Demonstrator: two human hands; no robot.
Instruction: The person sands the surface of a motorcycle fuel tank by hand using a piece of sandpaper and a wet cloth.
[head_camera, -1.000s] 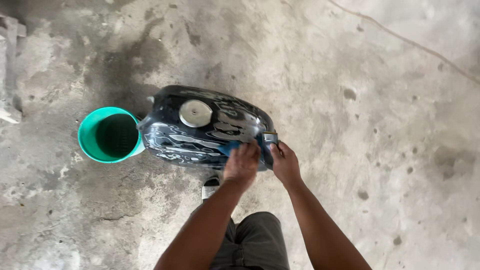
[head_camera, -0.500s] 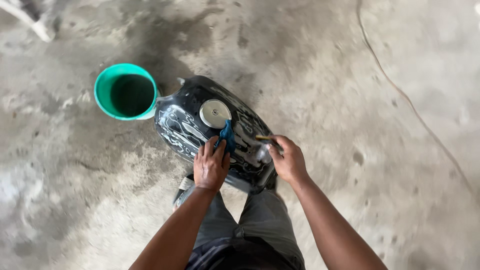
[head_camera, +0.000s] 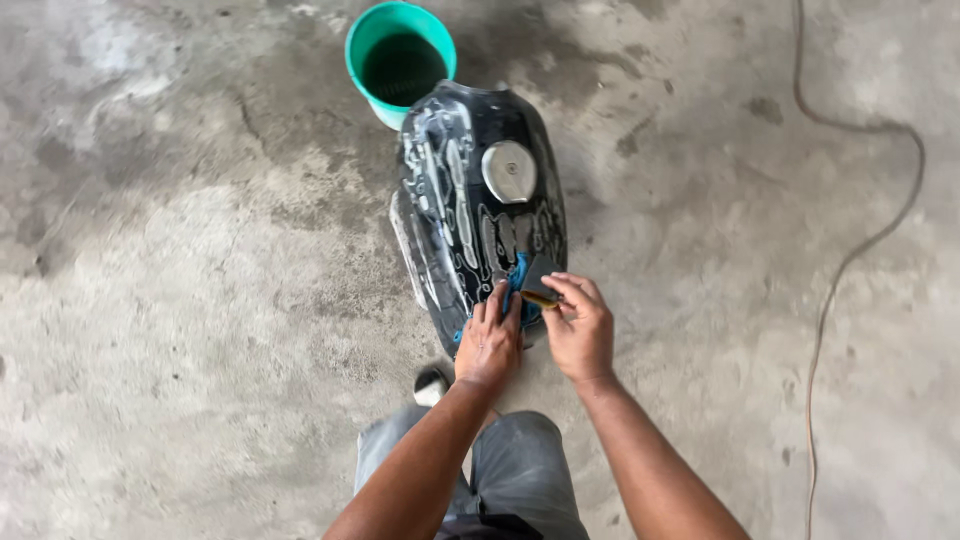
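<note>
While both hands work at the near end of a black motorcycle fuel tank (head_camera: 470, 210), the left hand (head_camera: 489, 342) lies flat with its fingers pressed down on a blue cloth or pad (head_camera: 517, 285) against the tank's wet surface, and the right hand (head_camera: 580, 330), just beside it, pinches a small dark sanding block (head_camera: 540, 283) between thumb and fingertips. The two hands sit close together, nearly touching, with the blue piece and the dark block between them. The tank stretches away from the hands, resting on the concrete floor (head_camera: 200, 300), its glossy top streaked with pale, soapy smears. A round silver filler cap (head_camera: 509, 171) sits on the tank beyond the right hand, well past the fingertips. At the tank's far end, farthest from the hands, stands a green bucket (head_camera: 401, 62), touching or just beside the tank's nose; its inside looks dark, and whether it holds water cannot be told. Far out to the right of the right hand, a thin cable (head_camera: 850, 260) snakes across the floor. Below the wrists, the person's grey trousers (head_camera: 510, 460) show, with the tip of a shoe (head_camera: 432, 384) just left of the left forearm.
</note>
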